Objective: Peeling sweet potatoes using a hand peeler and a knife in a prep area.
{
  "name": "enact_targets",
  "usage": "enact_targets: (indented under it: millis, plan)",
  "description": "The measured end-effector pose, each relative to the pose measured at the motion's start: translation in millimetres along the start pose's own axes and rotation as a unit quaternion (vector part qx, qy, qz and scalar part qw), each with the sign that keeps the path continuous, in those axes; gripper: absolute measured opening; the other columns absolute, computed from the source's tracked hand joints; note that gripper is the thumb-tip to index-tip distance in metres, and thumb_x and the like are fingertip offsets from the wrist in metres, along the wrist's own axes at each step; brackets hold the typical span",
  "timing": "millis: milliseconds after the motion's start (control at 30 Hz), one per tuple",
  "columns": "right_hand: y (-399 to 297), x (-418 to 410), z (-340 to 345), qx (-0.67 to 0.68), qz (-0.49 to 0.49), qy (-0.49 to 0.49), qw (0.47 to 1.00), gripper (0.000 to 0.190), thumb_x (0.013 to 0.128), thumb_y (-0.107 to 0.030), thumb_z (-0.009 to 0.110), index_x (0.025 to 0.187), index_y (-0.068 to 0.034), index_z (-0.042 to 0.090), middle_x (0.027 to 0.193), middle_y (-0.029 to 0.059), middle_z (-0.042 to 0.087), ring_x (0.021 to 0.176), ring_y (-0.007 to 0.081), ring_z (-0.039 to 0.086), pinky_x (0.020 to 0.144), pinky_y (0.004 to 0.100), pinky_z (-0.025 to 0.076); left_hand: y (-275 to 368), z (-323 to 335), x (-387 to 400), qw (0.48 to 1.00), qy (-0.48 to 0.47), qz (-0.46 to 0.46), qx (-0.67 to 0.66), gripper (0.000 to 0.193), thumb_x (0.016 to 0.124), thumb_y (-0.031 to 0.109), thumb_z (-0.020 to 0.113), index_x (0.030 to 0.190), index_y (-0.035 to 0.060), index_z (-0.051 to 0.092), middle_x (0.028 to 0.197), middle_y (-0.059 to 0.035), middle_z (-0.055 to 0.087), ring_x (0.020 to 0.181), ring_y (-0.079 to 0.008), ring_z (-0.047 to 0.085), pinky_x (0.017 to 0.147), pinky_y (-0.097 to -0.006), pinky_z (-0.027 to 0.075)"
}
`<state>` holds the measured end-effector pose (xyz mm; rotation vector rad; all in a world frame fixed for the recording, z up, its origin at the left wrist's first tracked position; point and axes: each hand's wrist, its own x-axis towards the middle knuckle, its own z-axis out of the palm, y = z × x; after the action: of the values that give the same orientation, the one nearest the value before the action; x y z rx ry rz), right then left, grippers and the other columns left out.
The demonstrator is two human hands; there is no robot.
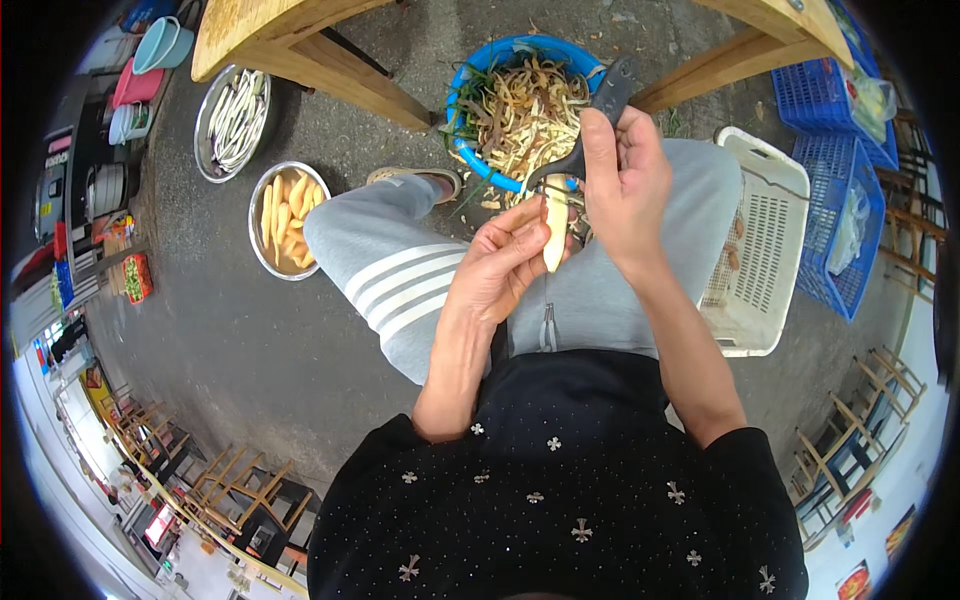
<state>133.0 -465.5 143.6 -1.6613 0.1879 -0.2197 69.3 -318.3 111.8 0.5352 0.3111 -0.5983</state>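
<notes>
My left hand (504, 259) holds a slim, pale, mostly peeled root vegetable (555, 225), with a patch of reddish skin by the fingertips. In my right hand (628, 176) is the black handle of a Y-shaped peeler (613, 94). Its head lies across the upper end of the root; whether the blade touches the flesh cannot be made out. Beyond both hands, a blue plastic basin (459, 142) holds a heap of brown and cream peelings (525, 112) and some green leaves. On the left, a metal bowl (259, 255) contains peeled yellowish roots (289, 214) in liquid.
Another metal bowl (201, 154) holds long whitish vegetable pieces (238, 120). Wooden table legs (360, 82) flank the basin. At right stand a white plastic basket (772, 300) with a few brownish roots (733, 256) and blue crates (840, 210). Buckets (163, 45) line the far left.
</notes>
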Motion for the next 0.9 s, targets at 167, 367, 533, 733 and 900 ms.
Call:
enact_targets:
  millis: [167, 367, 533, 733, 900]
  plan:
    - [1.5, 30.1, -10.0, -0.055, -0.352, 0.126, 0.926, 0.023, 0.089, -0.017, 0.072, 0.096, 0.000, 0.059, 0.076, 0.0027, 0.064, 0.060, 0.0054, 0.053, 0.053, 0.0249, 0.045, 3.5, 2.1, -0.1, 1.000, -0.003, 0.022, 0.017, 0.045, 0.092, 0.010, 0.064, 0.131, -0.0066, 0.049, 0.118, -0.0162, 0.063, 0.093, -0.0208, 0.067, 0.083, -0.0312, 0.057]
    - [-12.6, 20.2, 0.6, 0.135, -0.048, 0.029, 0.989, 0.021, 0.096, -0.024, 0.063, 0.093, -0.004, 0.058, 0.071, -0.0052, 0.057, 0.056, -0.0020, 0.047, 0.045, 0.0152, 0.036, 5.2, 3.8, 1.9, 0.999, 0.025, 0.044, 0.013, 0.046, 0.093, 0.010, 0.063, 0.132, -0.0071, 0.047, 0.120, -0.0174, 0.062, 0.095, -0.0215, 0.067, 0.085, -0.0314, 0.057]
    - [-5.7, 3.5, 6.8, 0.153, 0.142, -0.013, 0.978, 0.028, 0.095, -0.029, 0.063, 0.095, -0.001, 0.061, 0.073, -0.0029, 0.058, 0.057, 0.0002, 0.048, 0.042, 0.0183, 0.038, 4.2, 1.3, 1.1, 1.000, 0.009, 0.023, -0.013, 0.033, 0.092, 0.008, 0.063, 0.122, -0.0050, 0.056, 0.109, -0.0150, 0.067, 0.090, -0.0203, 0.068, 0.082, -0.0310, 0.058]
    - [2.6, -4.9, 12.8, 0.064, -0.027, 0.030, 0.997, 0.024, 0.098, -0.026, 0.060, 0.096, -0.003, 0.060, 0.072, -0.0057, 0.057, 0.057, -0.0010, 0.046, 0.046, 0.0171, 0.035, 4.9, 6.6, 2.0, 0.999, 0.018, 0.027, -0.016, 0.028, 0.092, 0.008, 0.064, 0.117, -0.0045, 0.058, 0.102, -0.0131, 0.068, 0.089, -0.0193, 0.068, 0.083, -0.0306, 0.057]
    - [4.1, -2.6, 9.8, 0.055, 0.040, 0.032, 0.997, 0.023, 0.098, -0.026, 0.059, 0.093, -0.003, 0.060, 0.072, -0.0053, 0.056, 0.058, -0.0003, 0.044, 0.047, 0.0176, 0.033, 1.9, -8.0, 1.0, 1.000, 0.000, 0.017, -0.020, 0.027, 0.092, 0.006, 0.062, 0.117, -0.0043, 0.057, 0.108, -0.0149, 0.066, 0.094, -0.0231, 0.067, 0.084, -0.0343, 0.058]
